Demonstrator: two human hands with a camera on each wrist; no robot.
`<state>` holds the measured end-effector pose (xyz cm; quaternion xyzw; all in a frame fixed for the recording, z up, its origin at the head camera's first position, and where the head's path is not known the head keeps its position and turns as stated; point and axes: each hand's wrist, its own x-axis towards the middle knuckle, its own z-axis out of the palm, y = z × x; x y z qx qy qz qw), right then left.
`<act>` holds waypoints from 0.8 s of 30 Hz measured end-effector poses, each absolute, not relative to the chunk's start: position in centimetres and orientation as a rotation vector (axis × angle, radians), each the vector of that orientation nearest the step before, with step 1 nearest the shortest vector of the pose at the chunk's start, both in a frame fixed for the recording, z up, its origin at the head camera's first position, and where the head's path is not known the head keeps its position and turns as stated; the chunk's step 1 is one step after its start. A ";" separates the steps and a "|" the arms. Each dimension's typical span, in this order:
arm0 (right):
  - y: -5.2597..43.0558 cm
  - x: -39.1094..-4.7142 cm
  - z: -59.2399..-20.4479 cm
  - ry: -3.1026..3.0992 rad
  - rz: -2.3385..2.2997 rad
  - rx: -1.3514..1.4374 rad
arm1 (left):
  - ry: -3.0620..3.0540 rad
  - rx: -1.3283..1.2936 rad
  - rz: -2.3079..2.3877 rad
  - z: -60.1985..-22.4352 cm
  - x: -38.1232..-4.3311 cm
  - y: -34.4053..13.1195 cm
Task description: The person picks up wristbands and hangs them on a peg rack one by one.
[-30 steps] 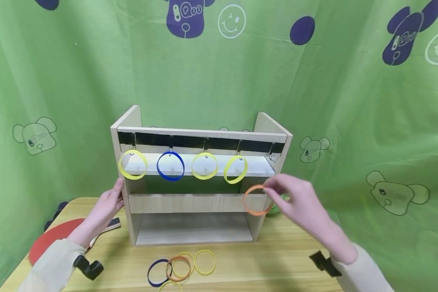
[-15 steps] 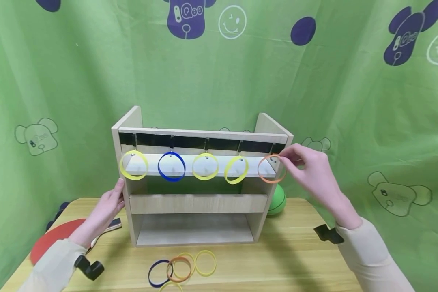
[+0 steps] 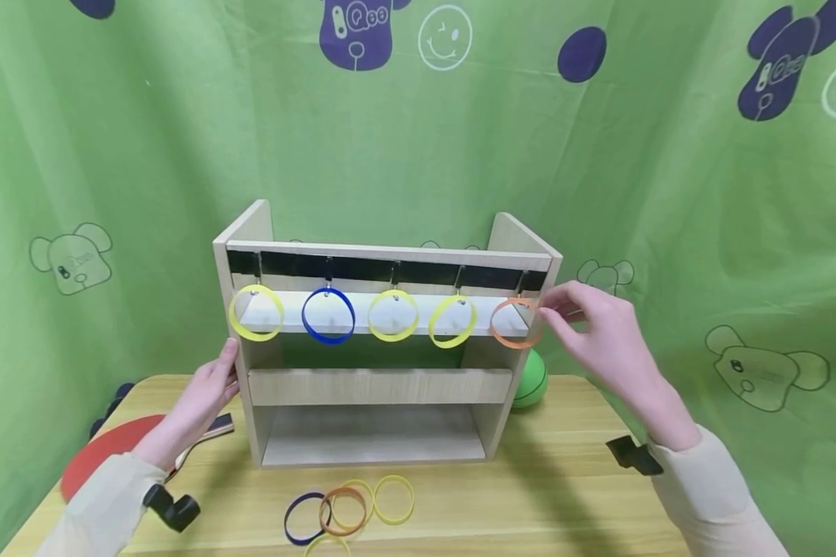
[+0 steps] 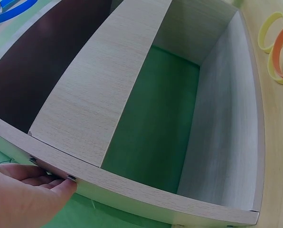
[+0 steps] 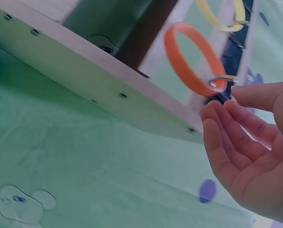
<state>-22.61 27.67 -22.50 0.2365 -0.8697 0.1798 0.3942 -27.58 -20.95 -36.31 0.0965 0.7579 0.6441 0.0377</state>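
An orange wristband (image 3: 516, 323) hangs from the rightmost hook of a small wooden shelf (image 3: 379, 387). My right hand (image 3: 595, 329) is just right of it, fingers bent; in the right wrist view a small gap separates the fingertips from the orange band (image 5: 193, 59), which loops over its metal hook (image 5: 223, 79). Yellow wristbands (image 3: 255, 313) and a blue wristband (image 3: 328, 316) hang on the other hooks. My left hand (image 3: 198, 402) rests against the outer face of the shelf's left side panel; the left wrist view shows its fingertips touching that panel (image 4: 146, 185).
Several loose wristbands, including an orange one (image 3: 343, 510) and a dark blue one (image 3: 299, 520), lie on the table (image 3: 501, 503) before the shelf. A red table tennis bat (image 3: 101, 456) lies at left. Behind the shelf's right side shows a green ball (image 3: 532, 379).
My right hand rose with the orange wristband to the rightmost hook, then let go and drew slightly right. The band now hangs there. My left hand stayed at the side panel.
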 end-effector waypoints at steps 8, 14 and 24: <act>26.5 -19.4 -24.6 -2.152 0.494 0.701 | 2.316 0.313 1.980 -36.3 -27.7 -20.9; 24.0 -19.4 -31.1 -2.283 0.645 0.850 | 2.323 0.320 1.968 -36.2 -27.6 -21.0; 19.6 -21.1 -43.5 -2.703 0.926 0.955 | 2.310 0.316 1.976 -36.2 -27.5 -20.9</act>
